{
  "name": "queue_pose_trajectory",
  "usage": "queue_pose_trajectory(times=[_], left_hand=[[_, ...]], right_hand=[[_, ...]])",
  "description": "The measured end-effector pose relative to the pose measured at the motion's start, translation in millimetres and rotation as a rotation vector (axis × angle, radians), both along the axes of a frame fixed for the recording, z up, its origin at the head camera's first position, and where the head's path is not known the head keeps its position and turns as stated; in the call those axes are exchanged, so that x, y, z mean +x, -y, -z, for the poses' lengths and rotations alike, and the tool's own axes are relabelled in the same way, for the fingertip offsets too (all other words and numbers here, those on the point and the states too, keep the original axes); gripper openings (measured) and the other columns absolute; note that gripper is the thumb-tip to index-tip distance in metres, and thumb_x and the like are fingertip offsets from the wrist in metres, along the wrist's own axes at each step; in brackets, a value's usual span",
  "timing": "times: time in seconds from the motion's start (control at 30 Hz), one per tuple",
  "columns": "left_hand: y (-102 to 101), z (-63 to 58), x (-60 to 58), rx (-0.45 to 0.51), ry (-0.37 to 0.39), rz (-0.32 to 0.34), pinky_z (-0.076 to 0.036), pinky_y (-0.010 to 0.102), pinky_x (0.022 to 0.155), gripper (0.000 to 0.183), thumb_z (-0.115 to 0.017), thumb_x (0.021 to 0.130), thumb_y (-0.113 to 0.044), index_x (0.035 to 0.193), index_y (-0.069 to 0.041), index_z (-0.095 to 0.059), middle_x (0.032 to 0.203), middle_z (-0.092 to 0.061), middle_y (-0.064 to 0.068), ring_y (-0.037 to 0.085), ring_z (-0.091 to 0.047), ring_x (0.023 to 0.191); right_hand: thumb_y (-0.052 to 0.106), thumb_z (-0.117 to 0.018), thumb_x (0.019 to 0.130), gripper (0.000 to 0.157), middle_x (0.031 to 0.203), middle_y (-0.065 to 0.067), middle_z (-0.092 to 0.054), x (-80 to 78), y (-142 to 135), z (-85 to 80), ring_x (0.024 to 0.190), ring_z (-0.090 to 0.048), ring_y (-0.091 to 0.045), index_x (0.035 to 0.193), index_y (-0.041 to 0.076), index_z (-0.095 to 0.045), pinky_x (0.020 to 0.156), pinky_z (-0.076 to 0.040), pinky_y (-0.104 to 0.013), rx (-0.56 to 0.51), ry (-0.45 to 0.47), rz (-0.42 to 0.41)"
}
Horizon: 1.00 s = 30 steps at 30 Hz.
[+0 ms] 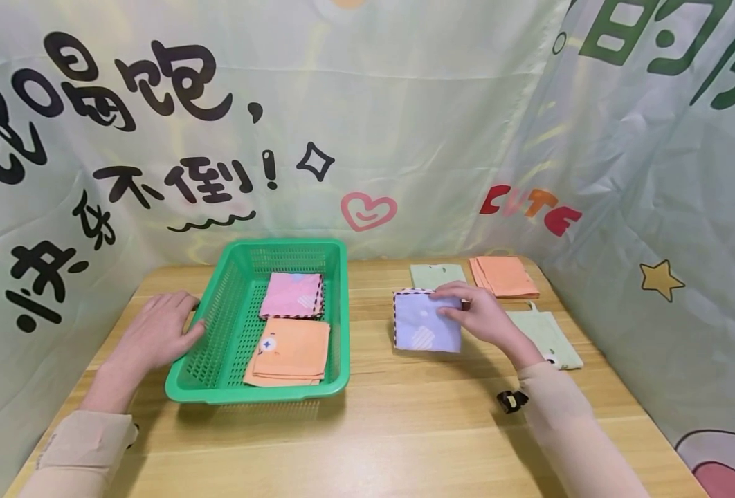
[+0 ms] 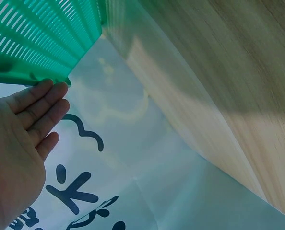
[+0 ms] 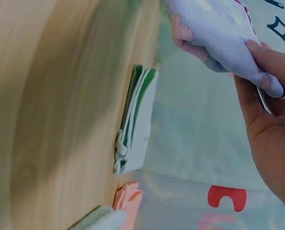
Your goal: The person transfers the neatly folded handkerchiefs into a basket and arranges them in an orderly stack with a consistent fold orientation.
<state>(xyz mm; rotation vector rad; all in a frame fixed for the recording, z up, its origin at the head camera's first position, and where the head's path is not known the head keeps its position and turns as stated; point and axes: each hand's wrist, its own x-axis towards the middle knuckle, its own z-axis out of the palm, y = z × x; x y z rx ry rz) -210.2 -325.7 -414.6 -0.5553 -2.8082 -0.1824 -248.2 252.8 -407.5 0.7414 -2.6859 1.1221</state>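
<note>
My right hand pinches the right edge of a folded purple towel with a black-and-white striped edge. In the right wrist view, the towel is raised off the table between thumb and fingers. My left hand rests at the left rim of a green plastic basket, and the left wrist view shows its fingers extended, tips at the rim. Inside the basket lie a folded pink towel and, nearer me, folded orange cloth with a small eye-like print.
To the right on the wooden table lie a light green folded towel at the back, an orange one beside it, and another light green one partly behind my right arm. A printed curtain closes off the back and sides.
</note>
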Motion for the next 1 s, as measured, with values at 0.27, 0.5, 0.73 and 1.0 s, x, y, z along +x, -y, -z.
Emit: queue_pose_trajectory(times=[0.27,0.5,0.73,1.0], left_hand=[[0.5,0.3,0.2,-0.002,0.013,-0.006,-0.036,0.063,0.108,0.042,-0.058,0.098,-0.027,0.12,0.008,-0.06,0.12,-0.063,0.025,0.046,-0.056,0.116],[0.2,0.1,-0.2,0.001,0.018,-0.012,-0.037,0.063,0.107,0.042,-0.057,0.098,-0.028,0.12,0.008,-0.06,0.12,-0.063,0.025,0.046,-0.056,0.116],[-0.1,-0.7,0.1,0.002,0.012,-0.011,-0.037,0.063,0.107,0.042,-0.058,0.098,-0.027,0.12,0.008,-0.06,0.12,-0.063,0.025,0.046,-0.056,0.116],[0.8,-0.1,-0.2,0.0,0.015,-0.012,-0.037,0.063,0.107,0.043,-0.058,0.098,-0.027,0.121,0.009,-0.06,0.12,-0.063,0.026,0.046,-0.055,0.117]], right_hand=[[0.002,-0.079,0.09,0.029,0.125,-0.008,-0.071,-2.5,9.4,-9.3,0.113,-0.067,-0.027,0.118,0.01,-0.079,0.075,-0.058,-0.027,-0.02,-0.046,-0.02],[0.0,-0.078,0.09,0.03,0.128,-0.012,-0.07,-6.1,18.8,-15.9,0.111,-0.066,-0.029,0.119,0.008,-0.078,0.073,-0.058,-0.025,-0.053,-0.054,-0.047],[0.001,-0.077,0.091,0.03,0.132,-0.014,-0.068,-9.1,29.9,-26.3,0.11,-0.067,-0.029,0.12,0.007,-0.078,0.073,-0.058,-0.024,-0.069,-0.056,-0.046],[0.002,-0.079,0.09,0.029,0.126,-0.011,-0.071,-14.1,42.6,-37.7,0.101,-0.065,-0.023,0.118,0.007,-0.078,0.069,-0.053,-0.022,-0.088,-0.126,-0.08]])
